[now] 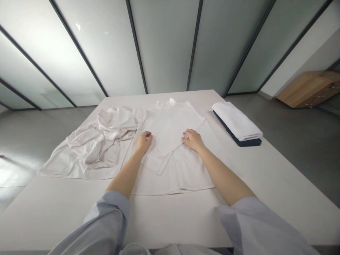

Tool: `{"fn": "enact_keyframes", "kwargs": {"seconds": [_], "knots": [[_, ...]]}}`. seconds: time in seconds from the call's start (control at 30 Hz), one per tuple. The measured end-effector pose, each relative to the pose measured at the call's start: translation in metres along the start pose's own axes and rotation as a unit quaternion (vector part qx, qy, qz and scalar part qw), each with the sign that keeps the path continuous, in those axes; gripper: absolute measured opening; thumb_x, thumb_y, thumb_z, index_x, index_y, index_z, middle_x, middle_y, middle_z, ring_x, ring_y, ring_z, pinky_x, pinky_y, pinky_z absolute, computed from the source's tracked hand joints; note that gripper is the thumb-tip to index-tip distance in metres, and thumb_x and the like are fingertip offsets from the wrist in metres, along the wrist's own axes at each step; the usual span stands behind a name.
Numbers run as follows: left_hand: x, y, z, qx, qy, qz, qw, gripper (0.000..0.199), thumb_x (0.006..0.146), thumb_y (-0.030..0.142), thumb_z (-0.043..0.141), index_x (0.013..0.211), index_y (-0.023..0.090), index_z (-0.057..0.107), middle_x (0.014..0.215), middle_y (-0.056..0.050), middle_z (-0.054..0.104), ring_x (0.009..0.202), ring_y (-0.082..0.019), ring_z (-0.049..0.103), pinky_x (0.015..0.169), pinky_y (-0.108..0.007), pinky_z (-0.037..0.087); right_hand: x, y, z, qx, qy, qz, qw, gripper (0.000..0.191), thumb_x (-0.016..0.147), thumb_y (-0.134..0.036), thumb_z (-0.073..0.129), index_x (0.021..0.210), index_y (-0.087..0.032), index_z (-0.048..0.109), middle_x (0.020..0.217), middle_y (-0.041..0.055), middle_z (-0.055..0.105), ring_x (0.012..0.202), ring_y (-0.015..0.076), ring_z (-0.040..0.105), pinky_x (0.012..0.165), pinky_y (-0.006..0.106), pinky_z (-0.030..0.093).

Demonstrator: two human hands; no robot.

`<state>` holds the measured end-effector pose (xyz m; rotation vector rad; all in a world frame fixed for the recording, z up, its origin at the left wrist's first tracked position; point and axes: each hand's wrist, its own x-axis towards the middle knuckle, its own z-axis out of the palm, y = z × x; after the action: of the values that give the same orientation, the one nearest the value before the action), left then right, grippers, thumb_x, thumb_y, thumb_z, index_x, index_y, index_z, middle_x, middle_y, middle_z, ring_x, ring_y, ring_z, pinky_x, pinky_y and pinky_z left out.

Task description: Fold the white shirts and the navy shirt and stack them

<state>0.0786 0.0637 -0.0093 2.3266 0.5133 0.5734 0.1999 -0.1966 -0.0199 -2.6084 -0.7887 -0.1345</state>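
Note:
A white shirt lies spread on the table, its collar at the far side and its hem toward me. One sleeve is laid slantwise across the body, the cuff low on the left. At the shirt's left side, my left hand is closed, thumb and fingers pinched on the fabric. My right hand bends its fingers over the sleeve's edge on the right and grips the cloth there. The fingertips of both hands are partly hidden.
Crumpled white garments are heaped on the left, touching the shirt. Right of it, a folded white cloth rests on dark navy folded cloth. The white table ends before a frosted glass partition. A wooden cabinet stands far right.

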Motion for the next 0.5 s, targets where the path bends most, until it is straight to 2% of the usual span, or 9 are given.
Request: {"fn": "enact_keyframes", "kwargs": {"seconds": [0.17,0.27,0.33,0.43,0.5], "knots": [[0.004,-0.004,-0.009,-0.101,0.124,-0.034,0.987,0.024,0.079,0.025,0.050,0.097,0.016,0.063,0.080,-0.005,0.067,0.068,-0.016,0.061,0.066,-0.027,0.049,0.001,0.003,0.003,0.008,0.013,-0.010,1.000,0.031,0.086,-0.030,0.055,0.113,-0.022,0.068,0.134,0.0097,0.056,0.127,0.0271,0.046,0.104,0.042,0.036],[0.012,-0.011,-0.021,-0.126,0.200,-0.058,0.970,0.019,0.078,0.024,0.050,0.092,0.016,0.060,0.077,-0.003,0.065,0.065,-0.014,0.060,0.063,-0.025,0.047,0.001,0.006,0.006,0.012,0.024,-0.013,1.000,0.031,0.085,-0.031,0.055,0.111,-0.022,0.069,0.132,0.0097,0.057,0.126,0.0278,0.048,0.103,0.043,0.038],[0.019,-0.016,-0.032,-0.122,0.222,-0.064,0.965,0.018,0.078,0.024,0.050,0.091,0.017,0.059,0.076,-0.002,0.064,0.064,-0.014,0.059,0.062,-0.025,0.047,0.001,0.007,0.008,0.013,0.031,-0.018,0.999,0.030,0.085,-0.031,0.054,0.110,-0.022,0.069,0.132,0.0099,0.058,0.125,0.0279,0.049,0.102,0.044,0.039],[0.027,-0.023,-0.049,-0.086,0.218,-0.062,0.970,0.019,0.080,0.025,0.049,0.095,0.018,0.060,0.073,-0.001,0.062,0.061,-0.014,0.058,0.060,-0.025,0.046,0.002,0.009,0.010,0.007,0.034,-0.019,0.999,0.031,0.086,-0.032,0.053,0.109,-0.021,0.069,0.131,0.0101,0.058,0.123,0.0283,0.051,0.100,0.045,0.041],[0.033,-0.025,-0.063,-0.041,0.244,-0.056,0.967,0.020,0.081,0.024,0.049,0.097,0.019,0.060,0.076,-0.002,0.062,0.063,-0.015,0.057,0.064,-0.027,0.047,0.002,0.010,0.011,0.000,0.033,-0.015,0.999,0.031,0.086,-0.033,0.052,0.109,-0.021,0.070,0.132,0.0099,0.058,0.122,0.0292,0.051,0.099,0.047,0.042]]}}
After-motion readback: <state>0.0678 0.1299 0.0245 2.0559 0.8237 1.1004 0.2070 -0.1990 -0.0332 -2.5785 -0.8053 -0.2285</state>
